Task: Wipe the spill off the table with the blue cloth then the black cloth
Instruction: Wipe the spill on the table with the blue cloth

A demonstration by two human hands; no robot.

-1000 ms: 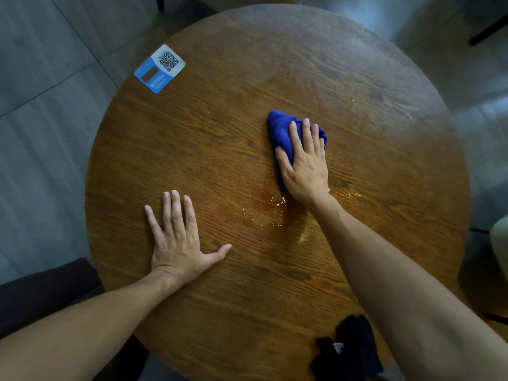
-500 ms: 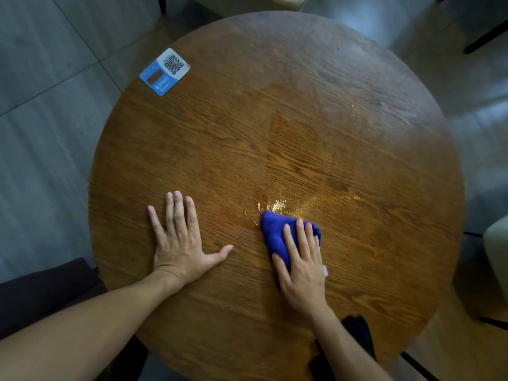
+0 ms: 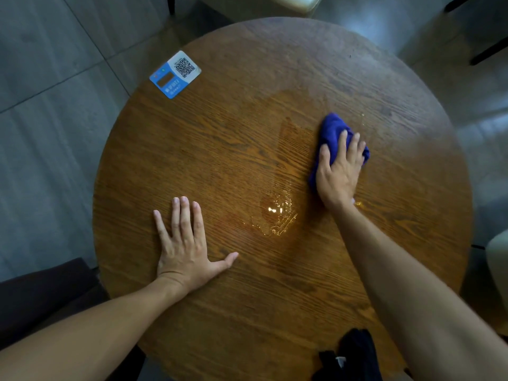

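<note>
On the round wooden table [image 3: 220, 312], my right hand [image 3: 339, 171] presses flat on the bunched blue cloth [image 3: 331, 132] at the right of centre. A glistening puddle of spill [image 3: 276, 217] lies near the table's middle, to the left of and nearer than that hand, with a damp smear [image 3: 291, 138] stretching away from it. My left hand [image 3: 184, 246] rests palm down on the wood, fingers spread, holding nothing. The black cloth [image 3: 353, 356] lies crumpled at the near edge, partly behind my right forearm.
A blue and white QR-code card [image 3: 176, 74] sits at the table's far left edge. Grey tiled floor surrounds the table. A dark seat [image 3: 41, 295] is at the near left, a pale chair [image 3: 497, 265] at the right, another pale seat [image 3: 299, 2] beyond.
My right hand has slid the blue cloth from the near side of the puddle away and to the right. Before that it swept from far to near. The left hand stayed put.
</note>
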